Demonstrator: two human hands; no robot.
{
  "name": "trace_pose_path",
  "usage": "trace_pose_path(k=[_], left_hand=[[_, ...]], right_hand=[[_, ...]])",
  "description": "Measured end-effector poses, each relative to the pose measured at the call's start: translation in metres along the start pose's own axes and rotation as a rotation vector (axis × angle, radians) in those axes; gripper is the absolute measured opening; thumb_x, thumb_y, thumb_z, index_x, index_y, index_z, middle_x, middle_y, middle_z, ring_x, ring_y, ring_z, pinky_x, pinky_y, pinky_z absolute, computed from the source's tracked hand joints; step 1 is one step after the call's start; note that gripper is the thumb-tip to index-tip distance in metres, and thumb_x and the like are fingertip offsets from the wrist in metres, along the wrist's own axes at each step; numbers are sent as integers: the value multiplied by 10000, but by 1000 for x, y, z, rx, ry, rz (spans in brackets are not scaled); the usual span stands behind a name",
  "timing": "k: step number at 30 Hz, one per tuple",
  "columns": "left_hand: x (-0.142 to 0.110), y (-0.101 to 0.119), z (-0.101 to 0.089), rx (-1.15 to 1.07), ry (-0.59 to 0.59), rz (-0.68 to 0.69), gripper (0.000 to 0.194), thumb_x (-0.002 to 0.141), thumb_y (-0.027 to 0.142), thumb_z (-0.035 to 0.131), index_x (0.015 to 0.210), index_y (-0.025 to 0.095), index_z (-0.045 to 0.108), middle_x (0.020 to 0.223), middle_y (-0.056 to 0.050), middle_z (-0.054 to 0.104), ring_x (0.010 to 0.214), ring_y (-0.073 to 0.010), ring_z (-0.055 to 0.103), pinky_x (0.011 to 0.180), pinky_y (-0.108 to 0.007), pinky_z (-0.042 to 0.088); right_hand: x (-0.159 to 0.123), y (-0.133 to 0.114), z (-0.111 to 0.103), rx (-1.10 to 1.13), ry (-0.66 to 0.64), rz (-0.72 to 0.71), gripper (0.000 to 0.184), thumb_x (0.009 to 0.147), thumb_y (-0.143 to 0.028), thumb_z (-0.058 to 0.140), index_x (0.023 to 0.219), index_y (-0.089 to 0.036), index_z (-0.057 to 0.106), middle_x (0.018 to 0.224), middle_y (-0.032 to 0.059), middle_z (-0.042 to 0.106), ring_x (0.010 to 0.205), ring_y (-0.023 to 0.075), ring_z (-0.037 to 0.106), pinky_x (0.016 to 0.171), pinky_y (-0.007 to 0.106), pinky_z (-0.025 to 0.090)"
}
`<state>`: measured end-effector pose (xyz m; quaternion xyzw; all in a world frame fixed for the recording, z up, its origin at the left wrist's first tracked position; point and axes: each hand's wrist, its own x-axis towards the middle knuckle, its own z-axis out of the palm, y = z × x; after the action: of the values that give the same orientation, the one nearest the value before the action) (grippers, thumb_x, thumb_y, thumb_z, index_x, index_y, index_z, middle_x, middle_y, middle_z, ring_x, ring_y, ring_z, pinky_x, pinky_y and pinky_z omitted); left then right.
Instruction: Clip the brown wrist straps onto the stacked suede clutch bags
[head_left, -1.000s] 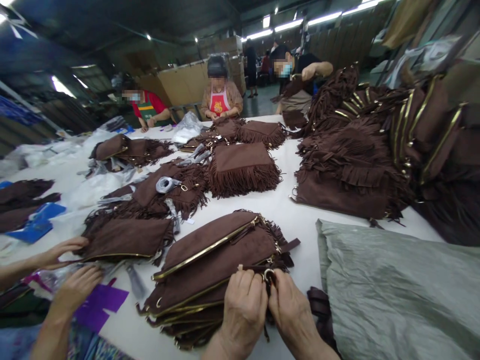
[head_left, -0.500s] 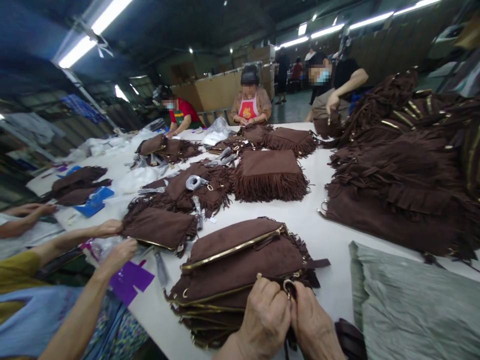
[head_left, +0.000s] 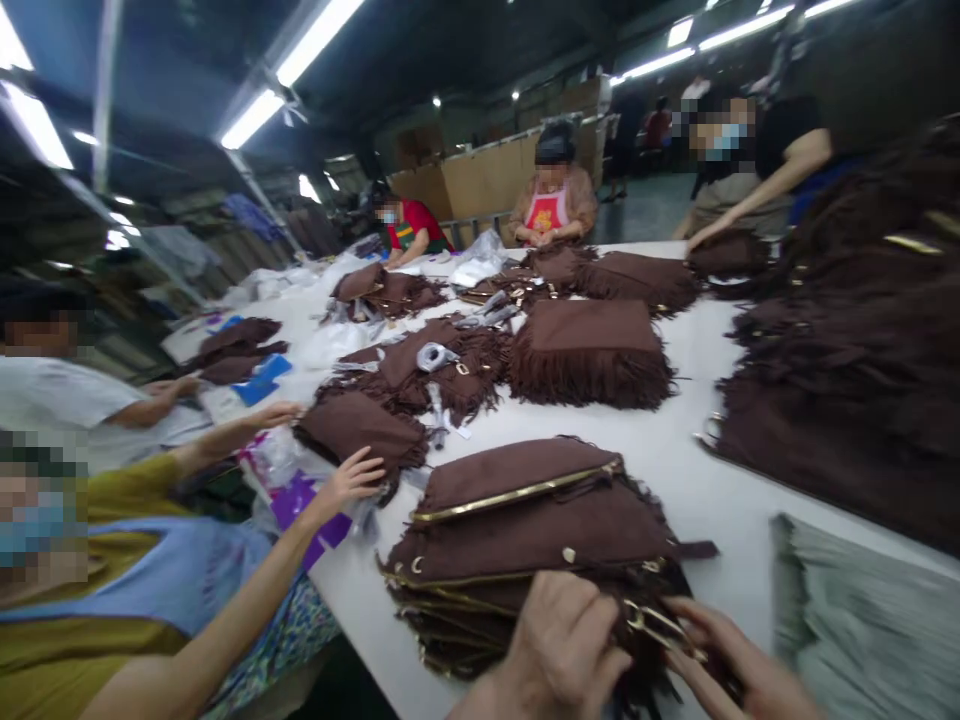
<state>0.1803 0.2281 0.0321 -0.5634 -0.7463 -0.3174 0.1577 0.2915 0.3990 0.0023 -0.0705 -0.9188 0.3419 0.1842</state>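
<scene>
A stack of brown suede-like fringed bags (head_left: 517, 540) with gold zippers lies in front of me. My left hand (head_left: 559, 640) is closed at the stack's front edge; what its fingers hold, if anything, is hidden. To its right, my right hand (head_left: 739, 655) pinches a gold snap hook (head_left: 660, 628) on a dark brown strap, fingers on both sides of it. Part of the strap is hidden by the right hand. A brown tab (head_left: 697, 550) sticks out from the stack's right side.
A big heap of fringed bags (head_left: 847, 400) stands at right, with grey-green wrapping (head_left: 862, 600) in front. Another fringed bag (head_left: 592, 345) lies behind the stack. At left, a co-worker's hand (head_left: 349, 485) is beside a brown bag (head_left: 364, 430). Other people work around the white table (head_left: 517, 430).
The view has swung left. My hands have drawn apart from the gold ring, and the gold hook now shows at the right hand. The co-worker's near hand has opened over the bag.
</scene>
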Motion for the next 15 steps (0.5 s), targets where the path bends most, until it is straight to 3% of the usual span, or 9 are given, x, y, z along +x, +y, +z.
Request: trace_pose_path(k=[2, 4, 8, 12, 15], left_hand=[[-3, 3, -14, 24, 19, -6, 195, 786, 142, 486, 960, 78, 547, 836, -111, 594, 797, -186, 538, 692, -336, 483], [-6, 3, -20, 44, 67, 33, 187, 758, 71, 510, 936, 84, 564, 821, -105, 602, 799, -184, 539, 699, -338, 481], [-12, 7, -14, 31, 46, 250, 210, 772, 47, 438, 894, 78, 606, 772, -100, 637, 782, -175, 560, 668, -287, 492], [-25, 9, -4, 142, 21, 211, 288, 769, 39, 392, 934, 91, 622, 871, -107, 675, 865, -196, 575, 742, -310, 488], [-33, 10, -4, 201, -58, 148, 324, 770, 51, 422, 1030, 120, 602, 960, -80, 676, 892, -197, 575, 764, -313, 473]], right_hand=[[15, -7, -20, -27, -89, 70, 252, 791, -355, 549, 1033, -290, 525, 895, 2, 672, 785, 168, 643, 662, 252, 540], [30, -9, -30, -92, -120, 20, 186, 799, -329, 551, 966, -248, 564, 858, 25, 660, 786, 182, 615, 695, 310, 501], [39, -4, -15, -213, 89, -31, 147, 809, -244, 550, 954, -229, 563, 911, 32, 637, 890, 194, 561, 900, 443, 356], [30, -5, 8, -219, 263, 4, 147, 849, -214, 479, 982, -196, 541, 913, 50, 622, 882, 186, 537, 864, 400, 366], [33, -12, 6, -234, 307, -27, 114, 860, -172, 454, 911, -178, 556, 822, 43, 620, 804, 174, 530, 788, 360, 385]])
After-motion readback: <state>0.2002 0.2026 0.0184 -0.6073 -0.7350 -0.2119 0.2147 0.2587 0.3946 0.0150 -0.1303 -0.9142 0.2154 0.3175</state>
